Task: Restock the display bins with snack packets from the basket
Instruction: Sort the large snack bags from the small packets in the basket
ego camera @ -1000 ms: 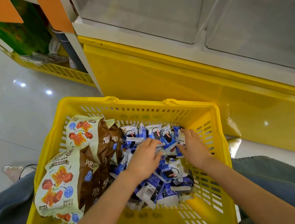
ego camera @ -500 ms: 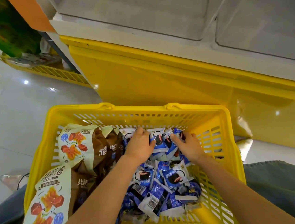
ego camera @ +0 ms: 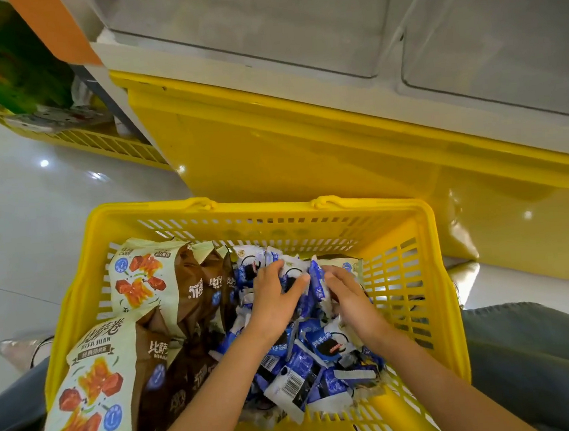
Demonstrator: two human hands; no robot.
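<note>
Basket: yellow slotted plastic basket (ego camera: 401,273), low centre, just in front of yellow cabinet front (ego camera: 304,138); person's legs in blue-grey denim (ego camera: 535,348) on either side.
L hand: left hand (ego camera: 275,298) inside basket, fingers curled over a bunch of small blue-and-white snack packets (ego camera: 325,345), thumb pointing toward R hand.
R hand: right hand (ego camera: 352,298) just beside it, fingers curled onto the same bunch from the opp. side. Both hands squeeze the bunch betw. them, fingertips close together.
Packets: loose heap fills right half of basket, barcodes showing on a few. Gripped bunch sits at top of heap, toward far wall.
Big bags: large cream-and-brown snack bags w/ orange-red squares printed on them (ego camera: 144,286), overlapping in left half of basket, touching the heap.
Bins: clear plastic display bins (ego camera: 259,21) across top of view, on a pale ledge above the cabinet front; two compartments in view w/ a divider betw. them.
Floor: pale glossy tiled floor (ego camera: 18,221), left side.
Upper left: second yellow slotted rack (ego camera: 105,148) on the floor, green carton (ego camera: 11,57) above it.
</note>
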